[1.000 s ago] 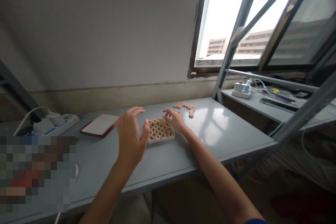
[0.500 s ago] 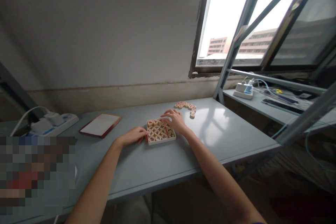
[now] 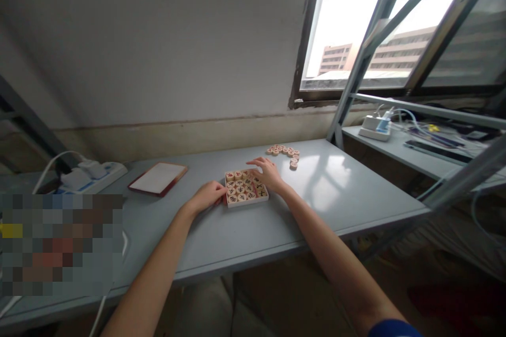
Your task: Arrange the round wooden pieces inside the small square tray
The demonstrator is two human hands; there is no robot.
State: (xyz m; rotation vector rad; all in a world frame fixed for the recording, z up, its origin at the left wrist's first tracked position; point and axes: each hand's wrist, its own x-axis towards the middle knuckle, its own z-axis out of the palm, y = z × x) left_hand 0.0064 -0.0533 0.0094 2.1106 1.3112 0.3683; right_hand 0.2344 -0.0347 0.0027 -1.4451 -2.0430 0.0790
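Observation:
A shallow white box sits on the desk, filled with rows of round wooden Chinese chess pieces marked with red or black characters. At its left side, my left hand is closed, thumb and fingertips gripping the box edge. My right hand is over the far right corner, its thumb low by the pieces and the other fingers stretched out to the left. No piece shows between those fingers, and part of the corner beneath them is hidden. Beyond it, several loose chess pieces lie in a curved cluster.
A red-edged box lid with a pale inside lies on the left. Behind it is a white power strip with plugs. A metal frame post rises at the desk's right end, beside a second desk holding cables and another power strip.
The view has shifted slightly, so the desk and hands appear higher and further right. My left hand keeps its grip on the box; my right-hand fingers are a little more extended.

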